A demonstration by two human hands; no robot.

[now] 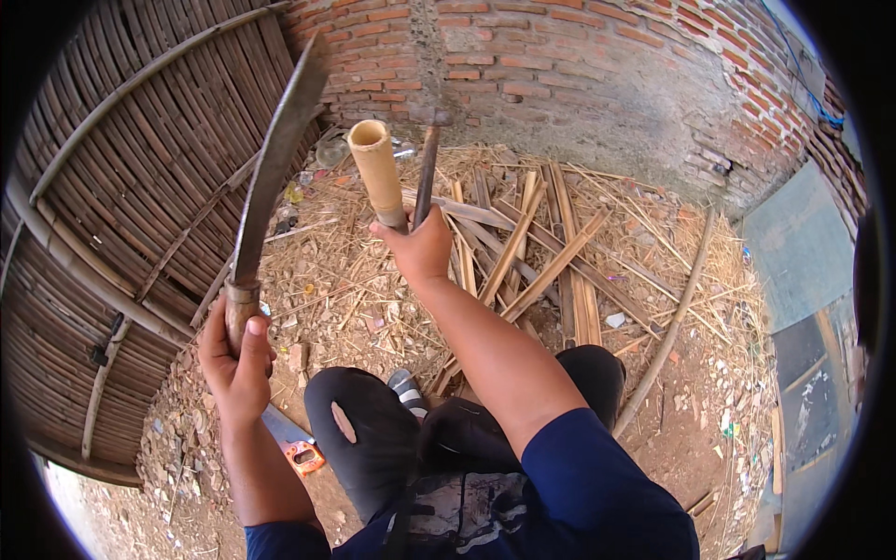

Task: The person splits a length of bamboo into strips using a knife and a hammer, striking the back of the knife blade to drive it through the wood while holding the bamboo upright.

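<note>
My left hand point(238, 359) is wrapped round the wooden handle of a machete point(273, 173), whose long blade points up and tilts slightly right. In front of me, my right hand point(420, 247) grips a short pale bamboo tube point(378, 173), its hollow end facing up. The same hand also holds the dark handle of what looks like a hammer point(427, 173), beside the tube; its head is upright and somewhat blurred. The blade and the tube are apart. Fingers of my right hand are partly hidden behind the tube and handle.
A handsaw with an orange handle point(303, 457) lies by my left forearm. Split bamboo strips point(560, 261) are piled ahead on ground strewn with shavings. A curved pole point(672, 336) lies at right. A slatted bamboo panel point(112, 187) stands left, a brick wall point(579, 84) behind.
</note>
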